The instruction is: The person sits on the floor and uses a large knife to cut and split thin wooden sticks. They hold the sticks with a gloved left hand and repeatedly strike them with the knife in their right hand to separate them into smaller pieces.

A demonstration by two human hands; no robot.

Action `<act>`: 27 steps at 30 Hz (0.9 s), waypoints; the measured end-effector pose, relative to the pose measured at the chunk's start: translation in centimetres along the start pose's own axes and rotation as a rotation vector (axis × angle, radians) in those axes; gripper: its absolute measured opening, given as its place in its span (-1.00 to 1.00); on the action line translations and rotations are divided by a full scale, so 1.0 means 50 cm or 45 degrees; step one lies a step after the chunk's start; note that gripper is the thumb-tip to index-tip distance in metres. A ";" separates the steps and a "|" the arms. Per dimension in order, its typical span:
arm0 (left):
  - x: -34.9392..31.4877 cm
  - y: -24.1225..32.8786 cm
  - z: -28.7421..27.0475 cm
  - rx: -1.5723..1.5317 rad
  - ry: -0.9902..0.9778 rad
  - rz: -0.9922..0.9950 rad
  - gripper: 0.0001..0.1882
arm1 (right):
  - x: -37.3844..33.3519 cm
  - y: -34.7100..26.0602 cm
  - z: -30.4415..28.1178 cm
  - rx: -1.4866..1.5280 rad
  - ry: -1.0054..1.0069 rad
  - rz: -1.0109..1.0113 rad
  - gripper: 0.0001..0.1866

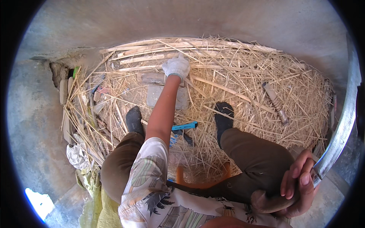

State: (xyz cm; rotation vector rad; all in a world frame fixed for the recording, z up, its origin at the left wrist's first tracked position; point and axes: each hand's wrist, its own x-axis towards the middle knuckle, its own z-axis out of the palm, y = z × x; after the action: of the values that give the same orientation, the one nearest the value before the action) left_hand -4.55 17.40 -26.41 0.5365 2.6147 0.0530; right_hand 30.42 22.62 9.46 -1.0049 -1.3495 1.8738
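Observation:
My left hand (176, 66), in a white knitted glove, reaches forward to the far side of the floor. Its fingers curl over a pale bamboo strip (140, 68), one of several long strips lying along the wall. My bare right hand (300, 184) is close to me at the lower right, its fingers wrapped round a knife. The knife's wooden handle end (266, 202) pokes out below the hand, and its long grey blade (340, 140) rises up the right edge, bent by the lens. Just below my left hand lies a flat grey block (167, 97).
Straw-like shavings (243, 83) cover the floor between my feet and the curved wall (190, 19). A wrapped brown stick (275, 102) lies on them at right. A blue tool (184, 125) is between my feet. Crumpled white plastic (78, 155) and a yellowish sack (104, 211) sit at left.

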 end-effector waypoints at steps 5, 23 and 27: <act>0.004 0.010 -0.041 0.025 -0.138 0.064 -0.50 | -0.002 0.001 -0.001 0.007 -0.001 0.000 -0.70; 0.124 -0.029 0.020 -0.540 -0.091 -0.383 -0.47 | -0.014 0.007 0.010 0.042 0.182 0.004 -0.74; 0.153 -0.021 0.022 -0.645 -0.146 -0.469 -0.48 | -0.006 0.058 -0.009 -0.570 0.132 -0.525 -0.73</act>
State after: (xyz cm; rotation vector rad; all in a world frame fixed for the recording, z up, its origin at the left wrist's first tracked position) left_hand -10.67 19.31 -30.88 -0.1154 2.4131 0.5294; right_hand 30.84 21.73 6.66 -0.9253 -1.7980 1.2289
